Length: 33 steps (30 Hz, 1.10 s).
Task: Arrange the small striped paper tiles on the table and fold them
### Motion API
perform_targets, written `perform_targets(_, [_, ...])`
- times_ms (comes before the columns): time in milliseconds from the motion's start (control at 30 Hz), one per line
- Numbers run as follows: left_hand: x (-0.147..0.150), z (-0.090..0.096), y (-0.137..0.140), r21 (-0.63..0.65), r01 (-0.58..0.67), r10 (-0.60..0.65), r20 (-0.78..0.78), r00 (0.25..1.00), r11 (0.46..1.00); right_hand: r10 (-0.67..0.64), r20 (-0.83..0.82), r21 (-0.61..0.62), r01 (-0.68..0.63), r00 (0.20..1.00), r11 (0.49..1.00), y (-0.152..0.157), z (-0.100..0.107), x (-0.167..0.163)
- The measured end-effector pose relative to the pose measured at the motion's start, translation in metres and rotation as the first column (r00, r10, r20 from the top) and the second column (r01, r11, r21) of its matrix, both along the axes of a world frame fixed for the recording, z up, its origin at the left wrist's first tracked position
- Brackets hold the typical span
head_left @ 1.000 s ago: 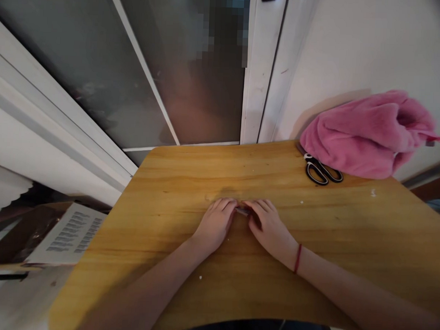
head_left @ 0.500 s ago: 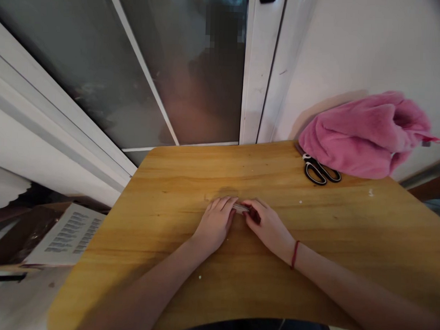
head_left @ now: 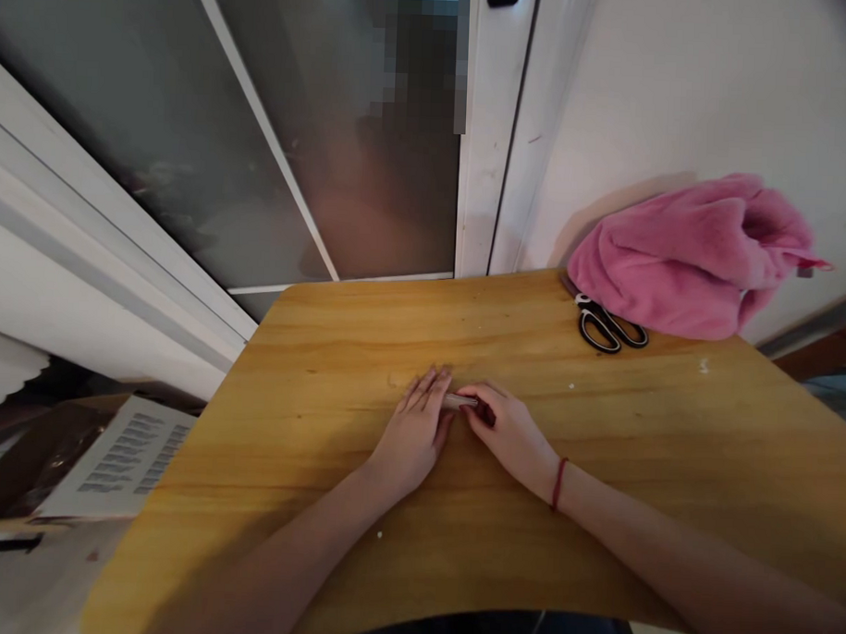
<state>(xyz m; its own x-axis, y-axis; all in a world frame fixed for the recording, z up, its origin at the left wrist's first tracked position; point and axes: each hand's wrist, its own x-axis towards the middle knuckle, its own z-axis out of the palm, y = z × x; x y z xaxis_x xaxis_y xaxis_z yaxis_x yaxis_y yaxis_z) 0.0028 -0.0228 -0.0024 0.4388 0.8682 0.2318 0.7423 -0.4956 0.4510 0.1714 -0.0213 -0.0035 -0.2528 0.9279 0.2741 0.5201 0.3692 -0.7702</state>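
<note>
A small, thin, pale layered piece (head_left: 454, 402), perhaps folded paper, lies between my hands above the wooden table (head_left: 264, 496). Its exact kind is too small to make out. My right hand (head_left: 506, 426) pinches its right end between thumb and fingertips. My left hand (head_left: 413, 432) rests at its left end, fingers stretched out and slightly apart, palm down. The left hand covers part of the piece.
Black-handled scissors (head_left: 611, 326) lie at the back right, partly under a pink plush cloth (head_left: 689, 257). Tiny white scraps dot the table. A glass-panelled door (head_left: 392, 205) stands behind it; an open cardboard box (head_left: 123, 459) sits at lower left.
My left fingers have straightened and spread, where before they curled over the piece's left end. My right hand keeps its pinch. The view has shifted slightly.
</note>
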Motion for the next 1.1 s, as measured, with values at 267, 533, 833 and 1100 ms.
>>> perform_targets(267, [0.002, 0.003, -0.005, -0.019, 0.001, -0.002, -0.039, 0.999, 1.000, 0.000, 0.024, 0.013, 0.000, 1.000, 1.000, 0.002, 0.002, 0.002])
perform_targets(533, [0.002, 0.004, -0.005, -0.080, 0.033, -0.028, 0.070, 0.997, 0.996, -0.003, -0.002, 0.008, 0.003, 1.000, 1.000, 0.004, 0.001, 0.002])
perform_targets(833, [-0.008, 0.018, 0.003, -0.239, 0.169, -0.033, 0.486, 0.874, 0.956, 0.057, -0.458, -0.430, -0.278, 0.887, 0.859, 0.009, 0.015, 0.010])
perform_targets(1100, [-0.011, 0.028, 0.004, -0.296, 0.177, -0.008, 0.493, 0.870, 0.939, 0.054, -0.548, -0.514, -0.387, 0.835, 0.766, 0.009, 0.019, 0.012])
